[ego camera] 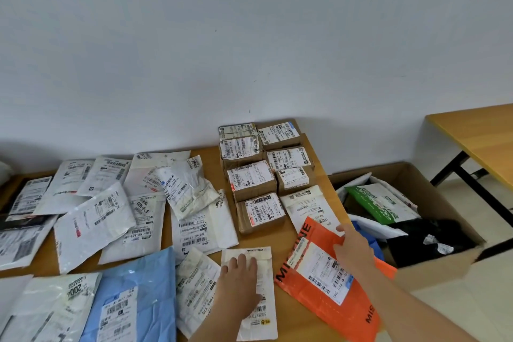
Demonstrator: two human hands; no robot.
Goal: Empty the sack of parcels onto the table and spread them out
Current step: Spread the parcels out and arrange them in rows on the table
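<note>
Several parcels lie spread over the wooden table point(324, 183). My left hand point(241, 280) rests flat, fingers straight, on a white paper envelope point(266, 311) near the front edge. My right hand point(354, 247) lies on an orange plastic mailer point(313, 289) at the table's right edge, fingers stretched over its upper side. Small brown cardboard boxes point(255, 183) with white labels sit in rows at the back right. White and grey mailers point(91, 219) cover the left half, and a blue mailer point(136, 294) lies at the front. No sack is visible.
A large open cardboard box point(433, 269) stands on the floor right of the table, holding a green-and-white bag point(377, 203), black bags and other parcels. A second wooden table point(477, 133) stands at the far right. A white wall runs behind.
</note>
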